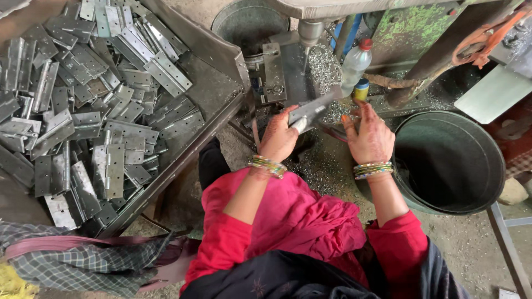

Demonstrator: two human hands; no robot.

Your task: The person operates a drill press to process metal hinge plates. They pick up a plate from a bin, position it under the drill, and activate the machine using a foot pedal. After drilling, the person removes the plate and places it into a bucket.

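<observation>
While a flat metal hinge (311, 111) is gripped by the left hand (279, 138), the right hand (370, 139) is spread beside it. Stiff and sharp-edged it seems, best pinched by its flat leaves.

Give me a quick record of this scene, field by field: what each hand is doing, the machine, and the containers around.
left hand: grips flat grey metal hinge
right hand: open, fingertips beside the hinge's right end
machine: drill bit above the hinge, metal shavings around
left side: metal tray heaped with grey hinges
right side: dark round metal bucket
other: clear plastic bottle with red cap
</observation>
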